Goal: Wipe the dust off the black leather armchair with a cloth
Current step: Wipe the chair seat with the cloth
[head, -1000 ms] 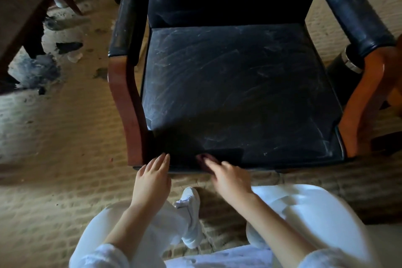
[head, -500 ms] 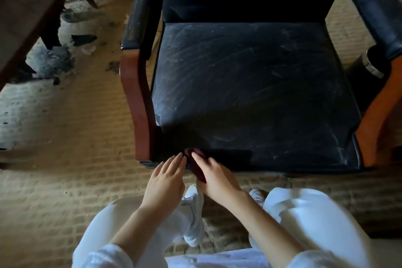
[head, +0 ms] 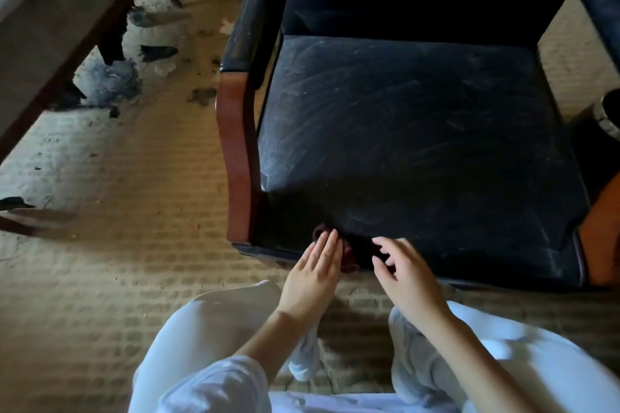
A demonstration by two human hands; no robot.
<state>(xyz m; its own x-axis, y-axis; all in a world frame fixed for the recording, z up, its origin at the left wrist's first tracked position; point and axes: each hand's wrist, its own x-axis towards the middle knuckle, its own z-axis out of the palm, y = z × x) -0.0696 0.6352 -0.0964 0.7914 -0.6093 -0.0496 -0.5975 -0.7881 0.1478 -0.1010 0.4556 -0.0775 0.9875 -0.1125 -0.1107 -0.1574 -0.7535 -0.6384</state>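
— Where's the cloth [head: 349, 260]?
— Bunched at the armchair's [head: 255, 10] front left edge, under my left hand [head: 310, 273]. That grip is flat and open, pressing but not clutching. My right hand [head: 402, 273] hovers beside it, loosely curled and empty.
— Which step?
— Gathering the cloth, I'd say. Next I close on it and sweep the dusty seat [head: 419, 131].

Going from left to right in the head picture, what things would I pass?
wooden table → reddish wooden arm of the chair → left hand → right hand → orange wooden arm at the right edge. The dark red cloth overlaps the left hand, so it is left out.
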